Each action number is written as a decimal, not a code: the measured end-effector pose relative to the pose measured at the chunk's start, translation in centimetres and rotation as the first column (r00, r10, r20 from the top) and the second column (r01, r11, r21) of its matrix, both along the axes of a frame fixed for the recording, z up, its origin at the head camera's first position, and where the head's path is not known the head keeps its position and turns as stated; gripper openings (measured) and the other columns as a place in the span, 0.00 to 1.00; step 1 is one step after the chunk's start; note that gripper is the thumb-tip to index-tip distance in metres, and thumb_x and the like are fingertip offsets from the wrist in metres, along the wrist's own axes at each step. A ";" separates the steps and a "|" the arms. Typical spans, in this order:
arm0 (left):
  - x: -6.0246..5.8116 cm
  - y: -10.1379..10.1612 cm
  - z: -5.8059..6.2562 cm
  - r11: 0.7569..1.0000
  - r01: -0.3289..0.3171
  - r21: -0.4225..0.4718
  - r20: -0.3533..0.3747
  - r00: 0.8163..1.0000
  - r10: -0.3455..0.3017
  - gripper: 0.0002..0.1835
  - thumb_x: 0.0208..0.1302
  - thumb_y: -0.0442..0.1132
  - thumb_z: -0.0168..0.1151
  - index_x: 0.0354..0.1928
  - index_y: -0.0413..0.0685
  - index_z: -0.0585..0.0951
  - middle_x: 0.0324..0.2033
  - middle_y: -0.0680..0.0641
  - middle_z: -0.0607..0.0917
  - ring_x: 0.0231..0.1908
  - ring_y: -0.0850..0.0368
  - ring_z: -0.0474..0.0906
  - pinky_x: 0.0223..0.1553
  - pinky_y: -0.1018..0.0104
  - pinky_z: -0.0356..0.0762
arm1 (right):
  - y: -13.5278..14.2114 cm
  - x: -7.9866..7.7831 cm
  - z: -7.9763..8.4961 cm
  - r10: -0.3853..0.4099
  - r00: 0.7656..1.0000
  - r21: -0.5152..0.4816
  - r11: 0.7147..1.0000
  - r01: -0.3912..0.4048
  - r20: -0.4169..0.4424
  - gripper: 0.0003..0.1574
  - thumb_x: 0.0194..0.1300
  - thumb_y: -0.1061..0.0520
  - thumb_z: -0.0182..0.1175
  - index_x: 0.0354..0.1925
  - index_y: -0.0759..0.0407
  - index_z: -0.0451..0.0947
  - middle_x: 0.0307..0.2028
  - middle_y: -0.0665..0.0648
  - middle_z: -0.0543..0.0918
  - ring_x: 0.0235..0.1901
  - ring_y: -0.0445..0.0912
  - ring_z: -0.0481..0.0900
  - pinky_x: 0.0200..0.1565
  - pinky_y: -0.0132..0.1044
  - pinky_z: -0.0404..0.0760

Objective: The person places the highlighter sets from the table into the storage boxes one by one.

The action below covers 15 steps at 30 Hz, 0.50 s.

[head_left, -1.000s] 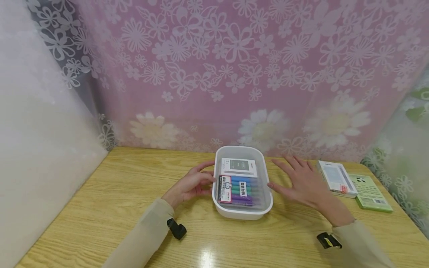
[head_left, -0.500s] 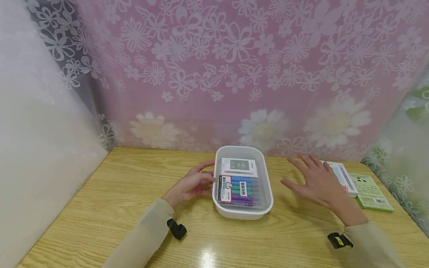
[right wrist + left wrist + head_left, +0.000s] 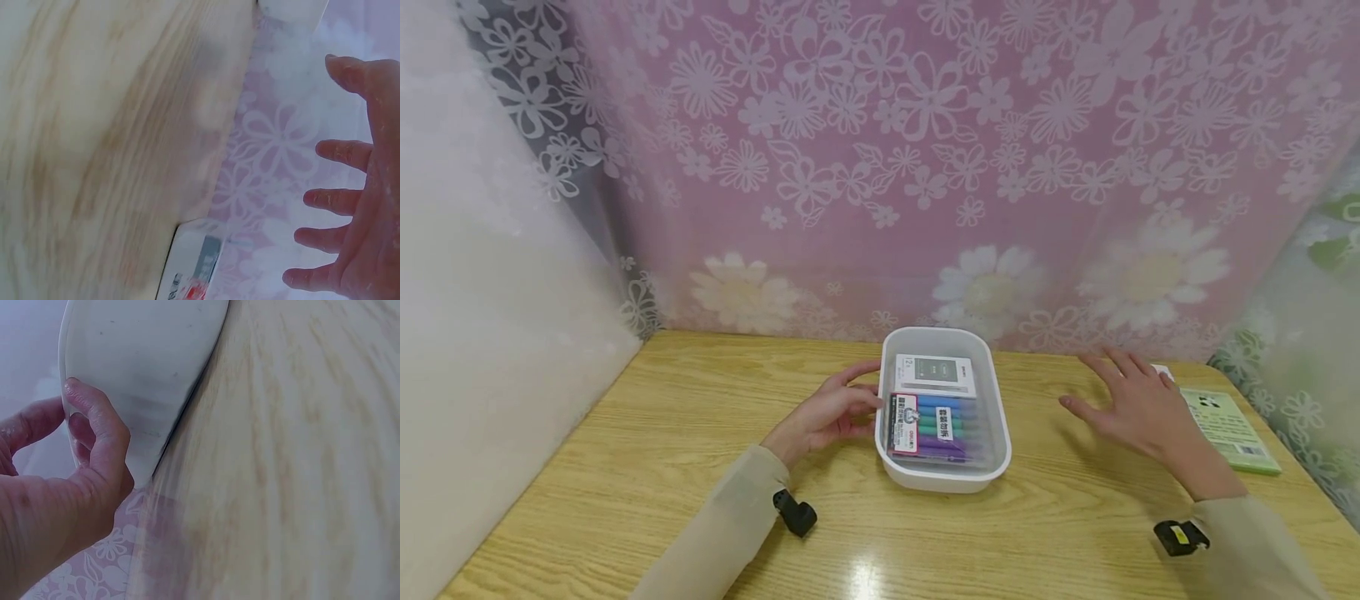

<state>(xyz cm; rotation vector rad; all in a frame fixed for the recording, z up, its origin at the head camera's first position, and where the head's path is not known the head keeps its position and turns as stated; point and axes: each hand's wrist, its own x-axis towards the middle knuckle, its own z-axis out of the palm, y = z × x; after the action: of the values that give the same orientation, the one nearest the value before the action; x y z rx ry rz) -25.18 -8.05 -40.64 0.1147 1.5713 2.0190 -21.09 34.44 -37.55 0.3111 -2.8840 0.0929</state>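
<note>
A white plastic bin (image 3: 946, 478) stands on the wooden table, holding a white box (image 3: 935, 376) with a dark grey label and a clear pack of colored pens (image 3: 942, 428) in blue, green and purple. At its left side is my left hand (image 3: 827, 414), fingers loosely bent, fingertips right at the outer wall and rim. The left wrist view shows an index finger against the bin's outer wall (image 3: 150, 362). My right hand (image 3: 1142, 410) is in the air with its fingers spread, apart from the bin. Mostly hidden behind it in the head view is a flat white package (image 3: 192, 259).
A green booklet-like pack (image 3: 1228, 429) with a panda picture lies at the right of the wooden table (image 3: 700, 467). A pink floral curtain (image 3: 850, 208) hangs along the back edge, with pale sheeting on both sides.
My right hand has moved right, away from the bin's right side, and now covers most of the flat white package. The left hand and the bin stay in place.
</note>
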 end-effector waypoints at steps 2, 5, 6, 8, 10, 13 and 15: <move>0.0 -0.1 0.0 1.000 0.004 0.002 -0.002 1.000 -0.004 0.39 0.67 0.28 0.59 0.78 0.54 0.60 0.60 0.40 0.79 0.41 0.59 0.82 0.37 0.64 0.86 | 0.4 -0.1 -0.2 -0.002 1.000 0.000 1.000 0.002 -0.010 0.52 0.65 0.25 0.59 0.73 0.55 0.67 0.69 0.70 0.67 0.66 0.72 0.65 0.53 0.80 0.66; 0.0 -0.1 0.0 1.000 0.006 0.003 -0.006 1.000 -0.006 0.40 0.67 0.28 0.58 0.79 0.54 0.59 0.60 0.40 0.79 0.39 0.60 0.82 0.37 0.64 0.85 | 1.2 -0.2 -0.6 -0.012 1.000 0.007 1.000 0.012 -0.016 0.51 0.65 0.26 0.59 0.72 0.56 0.68 0.68 0.70 0.68 0.63 0.74 0.67 0.49 0.80 0.68; 0.0 -0.1 0.0 1.000 0.006 0.003 -0.007 1.000 -0.006 0.40 0.67 0.28 0.59 0.79 0.54 0.59 0.59 0.41 0.80 0.39 0.60 0.81 0.37 0.64 0.85 | 1.4 -0.2 -0.7 -0.018 1.000 0.007 1.000 0.018 -0.016 0.51 0.65 0.26 0.59 0.72 0.56 0.68 0.68 0.70 0.68 0.62 0.74 0.67 0.48 0.80 0.69; -0.1 -0.1 0.0 1.000 0.009 0.004 -0.011 1.000 -0.009 0.40 0.67 0.28 0.59 0.79 0.53 0.59 0.58 0.41 0.80 0.39 0.60 0.81 0.37 0.64 0.85 | 2.0 -0.2 -0.9 -0.032 0.999 0.007 0.999 0.032 -0.004 0.51 0.65 0.26 0.59 0.72 0.58 0.68 0.68 0.70 0.67 0.62 0.75 0.67 0.46 0.80 0.70; -0.1 -0.1 -0.1 1.000 0.010 0.003 -0.016 1.000 -0.010 0.40 0.67 0.29 0.59 0.79 0.53 0.59 0.58 0.42 0.80 0.40 0.60 0.81 0.38 0.63 0.85 | 2.7 -0.3 -1.1 -0.045 0.999 0.007 0.999 0.045 0.020 0.52 0.66 0.26 0.59 0.72 0.59 0.68 0.69 0.72 0.66 0.63 0.76 0.66 0.45 0.81 0.69; -0.1 0.0 -0.1 1.000 0.013 0.002 -0.017 1.000 -0.013 0.39 0.67 0.29 0.59 0.78 0.53 0.59 0.57 0.42 0.81 0.43 0.58 0.82 0.40 0.62 0.86 | 3.7 -0.6 -1.3 -0.063 0.996 0.011 0.998 0.062 0.063 0.53 0.67 0.26 0.57 0.72 0.60 0.67 0.70 0.74 0.64 0.63 0.78 0.64 0.46 0.81 0.68; 0.0 0.0 -0.2 1.000 0.013 -0.001 -0.018 1.000 -0.013 0.39 0.67 0.29 0.58 0.78 0.53 0.60 0.57 0.42 0.81 0.43 0.58 0.83 0.40 0.62 0.86 | 4.2 -0.7 -1.5 -0.078 0.993 0.016 0.997 0.077 0.089 0.53 0.67 0.25 0.56 0.73 0.61 0.66 0.70 0.75 0.64 0.63 0.79 0.63 0.46 0.82 0.68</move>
<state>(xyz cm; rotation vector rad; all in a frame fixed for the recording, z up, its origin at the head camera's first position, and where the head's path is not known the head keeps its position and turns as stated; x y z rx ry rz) -25.18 -8.05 -40.82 0.1427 1.5781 2.0127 -21.79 38.67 -39.05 0.2011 -2.9824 0.0772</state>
